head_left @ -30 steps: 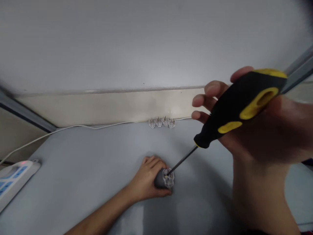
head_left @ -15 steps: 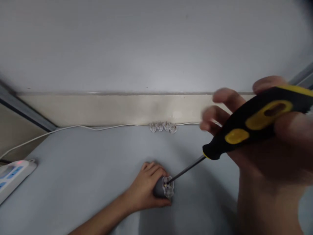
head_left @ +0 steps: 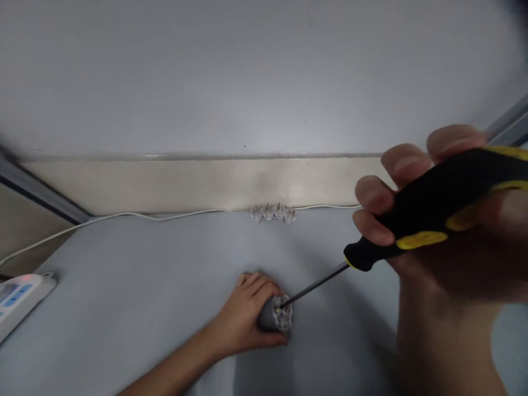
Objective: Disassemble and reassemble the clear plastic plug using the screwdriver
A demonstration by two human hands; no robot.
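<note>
In the head view, a clear plastic power plug (head_left: 282,321) stands on the grey table, metal parts showing on its upper face. My left hand (head_left: 243,319) reaches in from the lower left and grips it between thumb and fingers. From the right, my right hand (head_left: 449,231) is closed around the black and yellow handle of a screwdriver (head_left: 317,283). The long steel shaft slants down to the left, with its tip at the plug's upper face. Exactly where the tip sits is too small to tell.
Several clear plugs (head_left: 273,213) stand in a row against the back panel, pins up. A thin white cable (head_left: 181,215) runs along the table's rear edge. A white power strip (head_left: 25,300) with blue sockets and a red light lies at the left.
The fingers of my right hand have curled in around the screwdriver handle, and the handle has turned, its yellow patches now lower. My left hand and the plug stay about in place.
</note>
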